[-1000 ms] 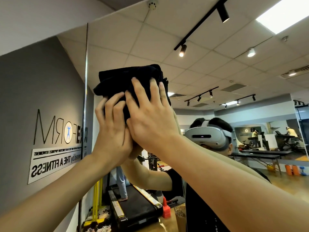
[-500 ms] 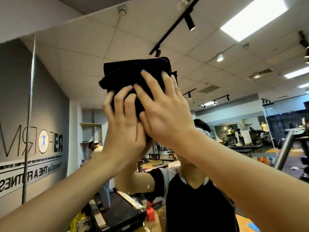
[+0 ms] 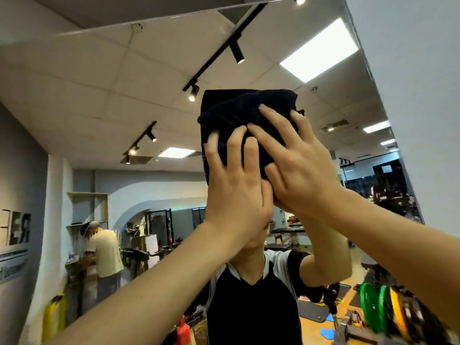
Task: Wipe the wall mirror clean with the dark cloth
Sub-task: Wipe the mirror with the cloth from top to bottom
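Near: left hand (image 3: 236,188) and right hand (image 3: 298,168), both flat, fingers spread, overlapped at the thumbs, pressed onto the cloth (image 3: 239,115). No closed grasp on either side: palms and fingertips pinning the cloth, not wrapped round it.

Middle: cloth bunched into a thick pad, held high, above head level, flat against the mirror (image 3: 124,100); upper edge of the pad free of the fingers.

Far: mirror surface itself, filling most of the view, upper edge near the ceiling, right edge meeting a white wall (image 3: 423,95); in reflection, a gym room with ceiling lights and a second person at a counter.

For a clean stroke, probably best: even pressure through both palms, pad kept flat rather than rolled, overlapping passes worked across the upper band before moving lower, fingertips kept off the glass to avoid fresh smears. Likely risk: pad slipping out from under the open hands at full reach.
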A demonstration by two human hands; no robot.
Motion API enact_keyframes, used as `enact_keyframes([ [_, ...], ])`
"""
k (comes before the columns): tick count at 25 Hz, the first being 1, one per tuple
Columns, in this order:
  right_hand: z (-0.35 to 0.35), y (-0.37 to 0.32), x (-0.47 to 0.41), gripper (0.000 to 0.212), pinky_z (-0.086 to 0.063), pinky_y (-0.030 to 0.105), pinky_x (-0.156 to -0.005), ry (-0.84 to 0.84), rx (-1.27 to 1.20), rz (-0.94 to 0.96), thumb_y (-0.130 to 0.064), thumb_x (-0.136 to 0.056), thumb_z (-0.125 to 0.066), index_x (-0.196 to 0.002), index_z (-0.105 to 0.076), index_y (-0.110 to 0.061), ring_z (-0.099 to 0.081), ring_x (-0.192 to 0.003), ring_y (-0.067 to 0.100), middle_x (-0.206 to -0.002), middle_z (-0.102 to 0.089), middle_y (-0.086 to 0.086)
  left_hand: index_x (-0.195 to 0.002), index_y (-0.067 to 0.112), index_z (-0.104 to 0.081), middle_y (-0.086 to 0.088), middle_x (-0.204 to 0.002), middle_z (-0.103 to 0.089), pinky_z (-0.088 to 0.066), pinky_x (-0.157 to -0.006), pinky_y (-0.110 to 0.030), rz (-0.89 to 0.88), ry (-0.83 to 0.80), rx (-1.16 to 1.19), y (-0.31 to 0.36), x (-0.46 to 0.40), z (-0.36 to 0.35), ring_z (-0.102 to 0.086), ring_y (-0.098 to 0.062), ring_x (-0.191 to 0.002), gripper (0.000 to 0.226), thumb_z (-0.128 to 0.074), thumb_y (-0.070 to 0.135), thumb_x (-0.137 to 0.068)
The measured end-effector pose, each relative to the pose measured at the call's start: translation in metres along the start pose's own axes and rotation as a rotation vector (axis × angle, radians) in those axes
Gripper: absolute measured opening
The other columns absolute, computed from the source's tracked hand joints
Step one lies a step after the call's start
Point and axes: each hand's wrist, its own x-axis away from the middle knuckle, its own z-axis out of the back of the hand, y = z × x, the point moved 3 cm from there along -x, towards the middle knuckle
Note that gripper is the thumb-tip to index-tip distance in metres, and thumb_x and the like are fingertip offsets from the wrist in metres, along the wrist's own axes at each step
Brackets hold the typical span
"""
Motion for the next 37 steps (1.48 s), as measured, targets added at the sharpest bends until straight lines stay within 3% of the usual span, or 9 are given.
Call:
enact_keyframes([
  [7,0.038,0.082,0.033,0.057,-0.038,0.053,-0.115,0.042,-0.001,0.026,-0.024,-0.094,-0.037,-0.146,-0.053,-0.007,-0.031,-0.141,0.033,-0.156,-0.044,0.018,-0.143,0.0,-0.039,-0.02,-0.152,-0.033,-0.02,-0.119,-0.056,-0.007,-0.074,-0.016,0.083,-0.029,-0.038,-0.023,-0.043,-0.144,0.063,-0.039,0.027,-0.086],
  [15,0.055,0.149,0.052,0.059,-0.046,0.051,-0.107,0.003,-0.018,-0.009,-0.027,-0.093,-0.037,-0.148,-0.051,-0.01,-0.034,-0.139,0.04,-0.159,-0.04,0.016,-0.149,0.003,-0.027,-0.018,-0.157,-0.026,-0.014,-0.12,-0.056,-0.019,-0.161,-0.113,0.139,-0.054,-0.067,-0.017,-0.043,-0.148,0.065,-0.024,0.032,-0.09],
  [21,0.056,0.147,0.063,0.061,-0.038,0.047,-0.114,0.042,-0.076,-0.08,-0.027,-0.091,-0.036,-0.147,-0.052,-0.009,-0.035,-0.138,0.043,-0.159,-0.04,0.016,-0.129,-0.002,-0.051,-0.023,-0.138,-0.046,-0.04,-0.108,-0.057,-0.073,0.094,0.02,0.146,-0.045,-0.064,-0.023,-0.035,-0.128,0.053,-0.052,0.02,-0.081],
  [25,0.059,0.14,0.077,0.061,-0.038,0.046,-0.111,0.038,-0.085,-0.104,-0.026,-0.09,-0.036,-0.146,-0.053,-0.008,-0.039,-0.134,0.046,-0.158,-0.04,0.017,-0.13,0.0,-0.051,-0.021,-0.14,-0.047,-0.038,-0.11,-0.054,-0.009,0.042,0.085,0.149,-0.032,-0.063,-0.023,-0.034,-0.13,0.053,-0.047,0.021,-0.082],
  [30,0.067,0.123,0.107,0.059,-0.036,0.051,-0.113,0.017,-0.087,-0.074,-0.023,-0.09,-0.039,-0.144,-0.054,-0.004,-0.032,-0.136,0.036,-0.157,-0.041,0.022,-0.13,0.001,-0.051,-0.021,-0.14,-0.046,-0.04,-0.109,-0.052,0.03,-0.019,0.117,0.159,0.001,-0.059,-0.026,-0.038,-0.133,0.053,-0.049,0.02,-0.081],
  [37,0.077,0.101,0.162,0.06,-0.036,0.055,-0.113,-0.06,-0.126,-0.078,-0.027,-0.091,-0.041,-0.145,-0.054,-0.005,-0.037,-0.138,0.048,-0.159,-0.037,0.021,-0.135,0.005,-0.049,-0.017,-0.145,-0.044,-0.04,-0.109,-0.051,0.062,-0.141,0.09,0.174,0.058,-0.052,-0.03,-0.041,-0.137,0.053,-0.051,0.028,-0.087],
])
